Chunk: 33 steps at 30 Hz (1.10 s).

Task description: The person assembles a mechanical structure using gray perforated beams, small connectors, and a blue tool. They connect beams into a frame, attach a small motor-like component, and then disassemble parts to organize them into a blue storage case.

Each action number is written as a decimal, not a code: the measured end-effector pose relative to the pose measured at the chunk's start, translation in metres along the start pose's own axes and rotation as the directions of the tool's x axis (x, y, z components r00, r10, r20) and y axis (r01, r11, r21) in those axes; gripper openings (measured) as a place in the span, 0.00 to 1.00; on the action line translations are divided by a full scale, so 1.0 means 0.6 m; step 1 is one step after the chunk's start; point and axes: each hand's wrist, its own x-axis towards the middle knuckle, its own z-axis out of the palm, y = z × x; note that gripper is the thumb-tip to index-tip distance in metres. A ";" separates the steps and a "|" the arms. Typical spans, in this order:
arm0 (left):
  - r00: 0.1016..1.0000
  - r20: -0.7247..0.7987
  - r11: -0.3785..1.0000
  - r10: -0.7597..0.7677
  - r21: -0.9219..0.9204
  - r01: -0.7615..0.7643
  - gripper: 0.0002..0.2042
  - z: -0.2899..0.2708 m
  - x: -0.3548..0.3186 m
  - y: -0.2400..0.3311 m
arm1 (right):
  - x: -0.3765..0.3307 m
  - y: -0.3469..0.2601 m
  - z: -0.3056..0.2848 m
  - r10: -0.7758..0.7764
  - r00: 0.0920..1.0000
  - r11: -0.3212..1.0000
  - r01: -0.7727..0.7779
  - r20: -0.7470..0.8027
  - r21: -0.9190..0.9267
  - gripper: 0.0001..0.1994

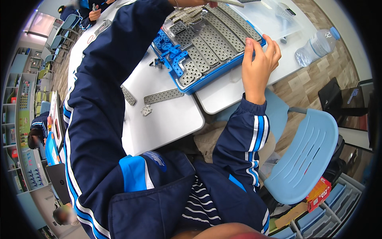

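A blue-rimmed tray on the table holds several grey perforated plates and blue connector pieces, sorted by shape. My left hand is at the top edge of the picture, beyond the tray, and mostly cut off. A thin grey strip juts out to the right from its fingers, seen edge-on. By the tray's right corner is my right hand, raised, with thumb and fingers curved and apart. Nothing shows between them. Whether the fingertips touch the rim I cannot tell.
On the white table in front of the tray lie a long grey perforated strip, a shorter strip and a small grey bracket. A clear lid, a plastic bottle and a blue chair are at the right.
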 end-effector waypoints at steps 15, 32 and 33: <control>0.996 -0.060 0.997 0.071 0.040 -0.068 0.12 0.011 0.004 -0.025 | 0.013 0.018 -0.002 0.080 0.996 0.975 -0.085 0.030 0.206 0.15; 0.993 0.120 0.998 -0.005 0.063 -0.003 0.25 0.019 0.016 -0.008 | 0.008 0.013 -0.012 0.049 0.999 0.995 -0.047 -0.021 0.083 0.12; 0.994 0.105 0.992 0.021 0.125 -0.034 0.25 0.025 0.015 -0.010 | 0.008 0.011 -0.013 0.047 0.999 0.997 -0.045 -0.022 0.065 0.12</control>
